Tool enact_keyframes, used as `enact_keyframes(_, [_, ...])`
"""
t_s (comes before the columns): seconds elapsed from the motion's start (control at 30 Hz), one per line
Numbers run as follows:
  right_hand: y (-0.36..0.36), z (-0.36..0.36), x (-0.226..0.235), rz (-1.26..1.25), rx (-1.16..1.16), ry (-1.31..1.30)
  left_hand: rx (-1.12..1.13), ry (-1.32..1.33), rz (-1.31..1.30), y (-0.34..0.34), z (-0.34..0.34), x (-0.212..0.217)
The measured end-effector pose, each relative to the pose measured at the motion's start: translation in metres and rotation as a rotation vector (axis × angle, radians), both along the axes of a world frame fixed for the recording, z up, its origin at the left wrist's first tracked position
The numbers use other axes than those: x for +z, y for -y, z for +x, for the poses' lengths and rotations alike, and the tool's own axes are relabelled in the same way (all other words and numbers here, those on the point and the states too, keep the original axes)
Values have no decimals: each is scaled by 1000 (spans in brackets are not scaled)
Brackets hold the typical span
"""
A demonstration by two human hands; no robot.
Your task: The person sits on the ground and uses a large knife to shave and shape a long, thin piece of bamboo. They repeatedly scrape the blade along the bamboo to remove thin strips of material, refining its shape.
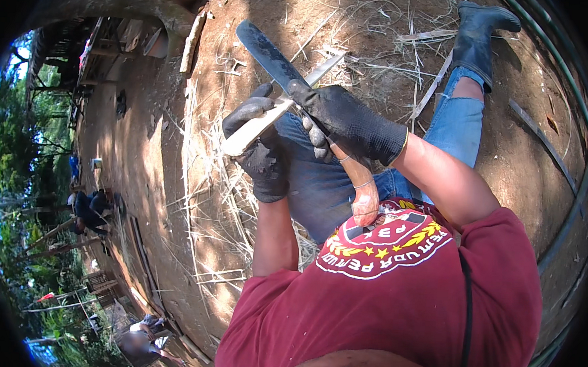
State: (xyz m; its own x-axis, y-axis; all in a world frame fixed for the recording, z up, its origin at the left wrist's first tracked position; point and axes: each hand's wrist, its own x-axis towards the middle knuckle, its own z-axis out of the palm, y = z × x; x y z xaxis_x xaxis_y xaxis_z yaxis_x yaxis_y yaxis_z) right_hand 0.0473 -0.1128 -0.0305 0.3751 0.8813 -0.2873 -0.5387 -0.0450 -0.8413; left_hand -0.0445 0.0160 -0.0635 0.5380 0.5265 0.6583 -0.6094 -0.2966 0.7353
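My left hand (pixel 266 165), in a dark work glove, is closed around a pale split-bamboo strip (pixel 250 132). The strip slants up and to the right, its far end past both hands. Gloved as well, my right hand (pixel 352 120) is closed on a machete (pixel 269 51) where blade and handle meet. Its dark, broad blade points to the upper left and crosses the strip close to my right fingers. The curved wooden handle (pixel 361 177), bound with wire rings, runs back toward my shirt. Parts of both tools are hidden under the gloves.
Thin shavings (pixel 219 209) litter the brown ground beside my jeans-clad leg. My boot (pixel 478 40) is at the upper right, near a loose flat strip (pixel 542 140) and long green poles (pixel 558 217). A log (pixel 111 1) lies upper left; other people (pixel 92 209) are farther left.
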Motion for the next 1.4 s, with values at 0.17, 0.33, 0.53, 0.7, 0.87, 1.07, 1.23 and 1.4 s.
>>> enact_keyframes(0.17, [8, -5, -4, 10, 46, 24, -70, 9, -99, 1, -12, -4])
enact_keyframes(0.33, [7, -5, -8, -19, 85, -141, -69, 47, -43, -3, -9, -10])
enact_keyframes(0.53, [5, -14, 6, 44, 90, 47, 1, -34, -194, 4, -18, -13])
enact_keyframes(0.7, [2, -15, -16, 41, -13, 105, -64, 112, -168, 8, -4, -2])
enact_keyframes(0.87, [9, -13, 13, -82, 28, -31, -58, 108, -26, -5, -8, -5])
enact_keyframes(1.07, [5, -50, 47, 4, 177, 43, -13, -35, -535, 11, -31, -13])
enact_keyframes(1.23, [13, -27, 13, -67, 63, -27, -22, 56, -83, -1, -17, -14])
enact_keyframes(1.4, [14, -37, 44, 3, 120, -143, 167, -205, -139, 2, -35, -28])
